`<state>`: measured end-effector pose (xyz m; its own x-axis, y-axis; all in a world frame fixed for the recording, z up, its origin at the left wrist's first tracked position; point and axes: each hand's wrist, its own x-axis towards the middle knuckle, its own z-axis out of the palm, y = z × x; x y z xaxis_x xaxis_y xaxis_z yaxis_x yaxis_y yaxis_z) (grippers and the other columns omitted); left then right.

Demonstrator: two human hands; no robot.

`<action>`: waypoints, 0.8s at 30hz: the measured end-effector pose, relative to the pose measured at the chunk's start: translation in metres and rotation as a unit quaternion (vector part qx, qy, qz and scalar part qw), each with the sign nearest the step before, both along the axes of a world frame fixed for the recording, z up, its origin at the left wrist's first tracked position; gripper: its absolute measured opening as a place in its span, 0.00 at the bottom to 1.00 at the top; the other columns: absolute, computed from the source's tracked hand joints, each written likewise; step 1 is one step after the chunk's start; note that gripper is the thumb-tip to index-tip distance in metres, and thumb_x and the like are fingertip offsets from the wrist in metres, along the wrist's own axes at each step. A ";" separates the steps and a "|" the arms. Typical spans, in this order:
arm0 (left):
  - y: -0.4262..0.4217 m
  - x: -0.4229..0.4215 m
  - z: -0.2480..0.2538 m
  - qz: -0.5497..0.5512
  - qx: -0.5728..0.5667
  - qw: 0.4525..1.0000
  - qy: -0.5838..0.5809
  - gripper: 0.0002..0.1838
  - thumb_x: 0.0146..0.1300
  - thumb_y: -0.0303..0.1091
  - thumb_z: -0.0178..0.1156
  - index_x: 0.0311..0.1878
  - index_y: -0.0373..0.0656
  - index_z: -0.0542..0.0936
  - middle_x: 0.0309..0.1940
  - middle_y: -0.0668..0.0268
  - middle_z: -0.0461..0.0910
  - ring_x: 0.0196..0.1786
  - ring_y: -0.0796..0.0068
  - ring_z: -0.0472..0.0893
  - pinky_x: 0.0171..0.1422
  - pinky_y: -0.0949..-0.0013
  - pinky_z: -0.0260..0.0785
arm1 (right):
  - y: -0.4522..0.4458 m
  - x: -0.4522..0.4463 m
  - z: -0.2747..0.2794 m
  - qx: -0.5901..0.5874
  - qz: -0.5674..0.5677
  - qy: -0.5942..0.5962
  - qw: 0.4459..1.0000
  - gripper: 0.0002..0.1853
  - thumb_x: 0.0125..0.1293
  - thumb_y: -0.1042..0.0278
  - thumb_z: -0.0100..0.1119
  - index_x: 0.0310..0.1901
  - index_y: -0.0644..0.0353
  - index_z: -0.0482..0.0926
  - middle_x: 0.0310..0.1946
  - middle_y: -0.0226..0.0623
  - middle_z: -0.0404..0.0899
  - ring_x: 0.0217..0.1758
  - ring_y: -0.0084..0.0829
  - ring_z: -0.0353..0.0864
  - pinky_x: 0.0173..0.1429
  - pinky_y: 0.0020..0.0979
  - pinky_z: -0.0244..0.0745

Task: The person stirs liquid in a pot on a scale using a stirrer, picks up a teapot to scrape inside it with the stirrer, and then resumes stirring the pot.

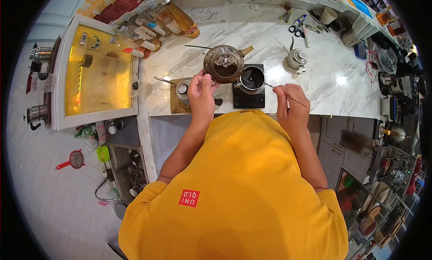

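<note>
My left hand (202, 93) is closed around the lower left side of a round glass pot (222, 64) with a wooden handle and dark contents. The pot is held up at the upper left edge of a metal cup (252, 78). That cup stands on a black scale (249, 101), dark inside. My right hand (293, 102) pinches a thin rod (294, 100), whose far end reaches the cup's right rim; I cannot tell its tip's shape. Beside my left hand, a metal vessel with a dial thermometer (182, 89) rests on a wooden board (177, 108).
A silver gooseneck kettle (297, 59) stands on the marble counter (333, 95) at right. Scissors (297, 29) and pens lie farther back. Several bottles (177, 17) line the back left, near a yellow-lit glass-door cabinet (96, 75). A sink (128, 170) is at lower left.
</note>
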<state>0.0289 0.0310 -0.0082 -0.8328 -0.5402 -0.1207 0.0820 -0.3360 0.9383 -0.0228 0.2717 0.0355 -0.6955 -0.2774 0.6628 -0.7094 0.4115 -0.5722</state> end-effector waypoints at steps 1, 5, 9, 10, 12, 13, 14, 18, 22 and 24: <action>-0.001 0.000 -0.003 0.000 0.003 1.000 -0.001 0.09 0.79 0.31 0.53 0.39 0.38 0.73 0.67 0.55 0.73 0.58 0.70 0.80 0.64 0.58 0.80 | -0.002 0.001 0.001 0.006 0.009 -0.019 1.000 0.01 0.66 0.79 0.66 0.37 0.63 0.83 0.31 0.37 0.84 0.33 0.41 0.81 0.42 0.36 0.76; -0.001 -0.001 0.001 -0.010 0.003 1.000 0.002 0.09 0.79 0.31 0.53 0.39 0.38 0.73 0.66 0.56 0.73 0.58 0.70 0.81 0.64 0.57 0.80 | -0.004 0.002 0.000 0.020 -0.007 -0.048 0.999 0.01 0.67 0.79 0.65 0.38 0.64 0.84 0.33 0.38 0.85 0.35 0.41 0.82 0.42 0.36 0.77; 0.000 -0.001 0.003 -0.004 -0.001 1.000 -0.001 0.10 0.79 0.30 0.53 0.38 0.38 0.73 0.66 0.56 0.74 0.57 0.70 0.81 0.64 0.58 0.80 | 0.000 0.001 0.000 0.007 -0.015 -0.016 1.000 0.01 0.67 0.78 0.66 0.37 0.63 0.83 0.29 0.37 0.82 0.32 0.42 0.80 0.42 0.38 0.75; 0.000 -0.001 0.002 -0.006 -0.003 1.000 0.000 0.10 0.79 0.30 0.53 0.38 0.38 0.73 0.65 0.56 0.74 0.57 0.70 0.81 0.64 0.58 0.80 | -0.004 0.002 0.002 0.002 0.002 -0.006 1.000 0.01 0.67 0.78 0.66 0.37 0.63 0.83 0.28 0.37 0.81 0.32 0.42 0.79 0.42 0.38 0.75; 0.000 -0.002 0.000 -0.012 -0.001 1.000 0.004 0.10 0.79 0.30 0.53 0.38 0.39 0.73 0.65 0.56 0.74 0.57 0.71 0.81 0.64 0.58 0.80 | -0.006 0.003 0.001 -0.001 0.009 -0.016 1.000 0.01 0.67 0.78 0.66 0.37 0.63 0.83 0.27 0.37 0.80 0.31 0.42 0.79 0.42 0.38 0.74; -0.001 -0.002 -0.001 -0.016 0.001 1.000 0.006 0.10 0.79 0.31 0.53 0.38 0.39 0.73 0.65 0.57 0.74 0.57 0.71 0.81 0.64 0.58 0.80 | -0.007 0.002 0.000 0.000 0.000 -0.034 0.999 0.01 0.67 0.78 0.66 0.37 0.63 0.83 0.27 0.37 0.80 0.31 0.42 0.78 0.41 0.38 0.74; -0.002 -0.003 -0.001 -0.018 0.004 1.000 0.009 0.09 0.79 0.31 0.53 0.38 0.39 0.73 0.65 0.57 0.74 0.56 0.71 0.81 0.64 0.58 0.80 | -0.008 0.002 -0.001 0.001 -0.007 -0.052 0.999 0.01 0.67 0.78 0.66 0.37 0.64 0.83 0.26 0.37 0.79 0.31 0.42 0.78 0.41 0.38 0.74; -0.003 -0.003 0.000 -0.010 0.002 1.000 0.001 0.09 0.79 0.31 0.54 0.38 0.39 0.73 0.65 0.57 0.74 0.56 0.71 0.81 0.64 0.58 0.81 | 0.001 0.001 0.001 0.012 -0.026 -0.030 0.999 0.01 0.67 0.79 0.65 0.37 0.64 0.82 0.26 0.37 0.79 0.30 0.42 0.78 0.41 0.39 0.75; -0.003 -0.003 -0.004 -0.008 0.009 1.000 -0.004 0.10 0.79 0.31 0.54 0.38 0.39 0.73 0.65 0.57 0.74 0.56 0.72 0.81 0.63 0.58 0.81 | -0.004 0.006 0.006 0.013 0.011 -0.030 0.999 0.02 0.68 0.82 0.63 0.38 0.67 0.83 0.32 0.39 0.85 0.35 0.42 0.84 0.48 0.35 0.80; -0.005 -0.006 -0.004 -0.008 0.011 1.000 -0.003 0.10 0.79 0.31 0.54 0.38 0.39 0.73 0.65 0.57 0.74 0.56 0.72 0.81 0.63 0.58 0.81 | -0.002 0.003 0.013 -0.003 0.003 -0.009 1.000 0.03 0.70 0.81 0.61 0.37 0.67 0.83 0.32 0.39 0.85 0.34 0.41 0.84 0.51 0.37 0.81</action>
